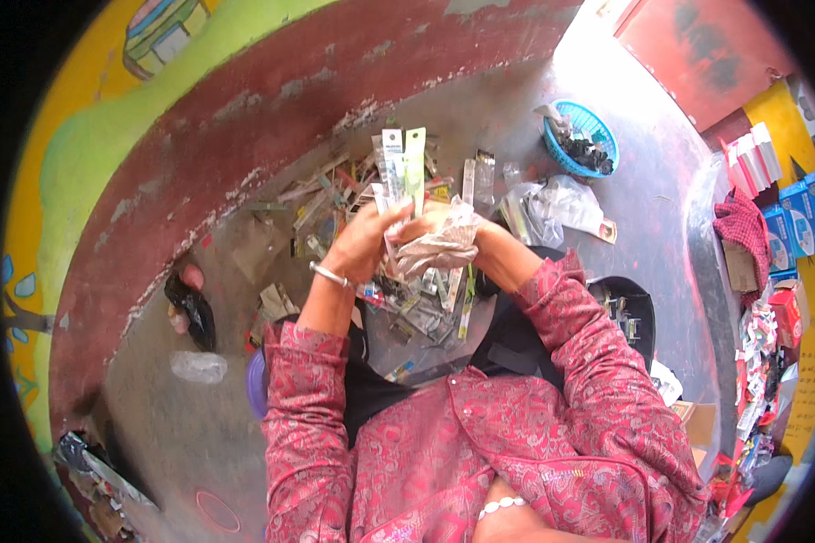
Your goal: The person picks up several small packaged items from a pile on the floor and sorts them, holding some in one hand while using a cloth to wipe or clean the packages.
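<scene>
A bundle of long narrow packets (402, 167) is held upright in front of the chest, above the heap of loose packets (417, 303) lying on the grey floor (643, 181). The left hand (364, 242) is closed round the lower part of the bundle, fingers wrapped from the left side; a metal bangle (329, 275) sits on that wrist. The right hand (444, 237) is pressed against the bundle from the right and is closed on a crumpled clear plastic bag (439, 246); how far its fingers curl behind the bag cannot be told.

At least 2 packets stand clear at the top of the bundle, 1 white and 1 pale green. The blue basket (581, 136) lies well to the right of the bundle and further off; more clear wrapping (557, 204) lies between basket and bundle.

Judgement on the step in hand: the packets appear to be gathered and squared before bagging.
- The lower ends are best tapped level, so that no packet slips out below the left hand.
- The left-hand grip is best kept low and firm while the bag mouth is opened with the right.
- The bag is best drawn over the top ends in 1 pull, with no corner snagged on the thin film.
</scene>
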Available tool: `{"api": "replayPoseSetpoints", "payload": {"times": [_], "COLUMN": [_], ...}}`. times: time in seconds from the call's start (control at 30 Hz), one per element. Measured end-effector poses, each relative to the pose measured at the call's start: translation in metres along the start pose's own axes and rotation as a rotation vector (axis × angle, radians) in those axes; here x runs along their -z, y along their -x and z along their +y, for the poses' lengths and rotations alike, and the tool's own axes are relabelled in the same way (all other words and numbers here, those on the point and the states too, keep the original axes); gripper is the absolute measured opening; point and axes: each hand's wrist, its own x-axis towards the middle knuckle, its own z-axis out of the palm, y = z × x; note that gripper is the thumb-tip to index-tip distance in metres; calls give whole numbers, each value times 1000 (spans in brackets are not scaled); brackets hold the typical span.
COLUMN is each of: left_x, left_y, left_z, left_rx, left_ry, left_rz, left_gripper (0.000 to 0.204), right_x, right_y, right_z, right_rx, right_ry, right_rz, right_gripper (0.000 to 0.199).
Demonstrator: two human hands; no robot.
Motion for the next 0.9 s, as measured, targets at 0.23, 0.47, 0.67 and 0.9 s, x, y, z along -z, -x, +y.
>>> {"api": "replayPoseSetpoints", "payload": {"times": [0.23, 0.47, 0.67, 0.9], "left_x": [17, 4, 15, -5], "left_y": [-3, 0, 0, 8], "left_z": [8, 15, 7, 7], "left_rx": [-69, -120, 34, 93], "left_ry": [-6, 102, 166, -49], "left_rz": [165, -94, -204, -95], "left_gripper": [34, 47, 69, 46], "right_x": [-12, -19, -9, -1], "right_y": [10, 9, 19, 1], "right_z": [-17, -9, -32, 4], "right_rx": [-207, -119, -66, 176], "right_ry": [-14, -208, -296, 250], "right_rz": [-70, -68, -89, -353], "right_gripper": [14, 18, 23, 6]}}
